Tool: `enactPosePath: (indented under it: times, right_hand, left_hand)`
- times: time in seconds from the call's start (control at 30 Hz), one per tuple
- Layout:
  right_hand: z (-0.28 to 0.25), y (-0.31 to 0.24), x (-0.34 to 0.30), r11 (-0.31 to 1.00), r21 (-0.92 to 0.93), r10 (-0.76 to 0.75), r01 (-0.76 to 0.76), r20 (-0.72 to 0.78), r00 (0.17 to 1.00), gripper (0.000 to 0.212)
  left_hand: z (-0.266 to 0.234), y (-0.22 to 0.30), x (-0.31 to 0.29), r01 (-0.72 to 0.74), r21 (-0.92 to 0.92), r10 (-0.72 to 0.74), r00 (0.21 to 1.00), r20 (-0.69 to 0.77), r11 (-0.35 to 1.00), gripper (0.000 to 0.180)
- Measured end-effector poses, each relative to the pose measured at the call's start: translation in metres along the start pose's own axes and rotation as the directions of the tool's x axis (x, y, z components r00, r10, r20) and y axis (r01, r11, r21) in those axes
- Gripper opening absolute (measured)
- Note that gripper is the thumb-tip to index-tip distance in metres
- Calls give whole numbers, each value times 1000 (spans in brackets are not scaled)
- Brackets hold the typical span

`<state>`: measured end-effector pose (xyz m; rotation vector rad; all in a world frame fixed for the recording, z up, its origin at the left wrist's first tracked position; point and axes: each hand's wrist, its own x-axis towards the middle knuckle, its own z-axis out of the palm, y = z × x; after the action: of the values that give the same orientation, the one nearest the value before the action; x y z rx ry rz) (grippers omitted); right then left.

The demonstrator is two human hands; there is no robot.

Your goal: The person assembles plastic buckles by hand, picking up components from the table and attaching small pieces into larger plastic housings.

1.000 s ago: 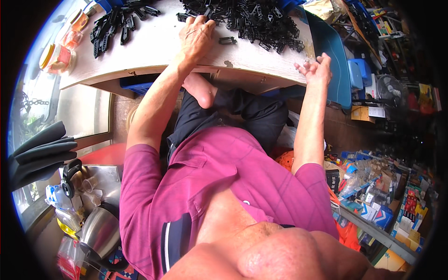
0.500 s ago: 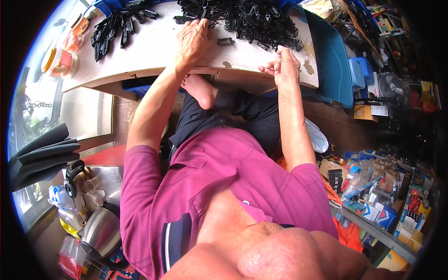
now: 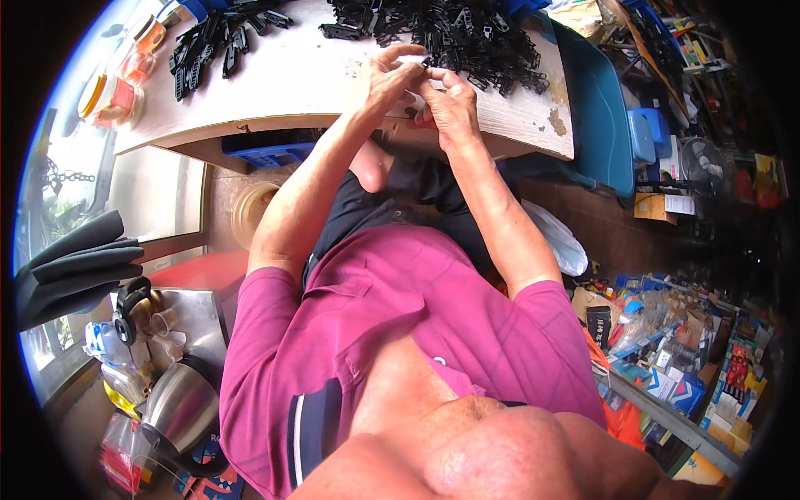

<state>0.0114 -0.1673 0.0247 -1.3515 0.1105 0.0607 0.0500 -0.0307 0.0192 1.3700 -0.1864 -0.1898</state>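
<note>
My left hand [image 3: 386,83] and my right hand [image 3: 454,107] meet over the near part of the table, fingertips pinched together. A small dark bit shows between the fingers, mostly hidden, so what they hold cannot be made out. Just beyond the hands lies a big heap of black plastic clip-like parts [image 3: 467,42]. One black part [image 3: 340,32] lies at the heap's left edge. Farther left is a smaller group of longer black pieces [image 3: 200,60]. All of this rests on a pale, worn table [image 3: 283,83].
Plastic jars [image 3: 107,100] with orange lids stand along the table's left edge. A teal bin [image 3: 596,117] is beside the right edge. Under the table sits a blue crate [image 3: 271,154]. A steel kettle [image 3: 179,404] is at lower left, with cluttered shelves [image 3: 667,358] at right.
Both hands have come together, the left moving right from the heap's edge, the right moving left. The single black part lying between them earlier is no longer visible there.
</note>
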Motion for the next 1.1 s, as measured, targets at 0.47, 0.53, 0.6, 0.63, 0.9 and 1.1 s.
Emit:
enactPosePath:
  times: [0.47,0.53,0.6,0.63,0.9,1.1]
  right_hand:
    - [5,7,-7,991,100,-91,86,48,995,20]
    - [4,9,-6,989,108,-105,99,56,993,22]
    - [6,10,-5,987,123,-102,108,-52,993,23]
    - [7,9,-6,983,135,-113,122,-69,991,23]
    - [5,11,0,974,145,-161,176,-109,981,19]
    - [7,2,-7,968,238,-54,79,-112,992,14]
  left_hand:
    - [-12,8,2,249,-172,-230,966,122,953,21]
    - [-8,6,1,275,-237,-265,961,73,932,17]
    - [-8,2,1,245,-327,-276,960,-51,913,21]
    - [-6,4,1,229,-332,-261,964,-54,915,28]
    - [-5,3,-6,203,-173,-226,966,-128,964,29]
    - [-78,8,21,-122,978,728,685,-39,167,33]
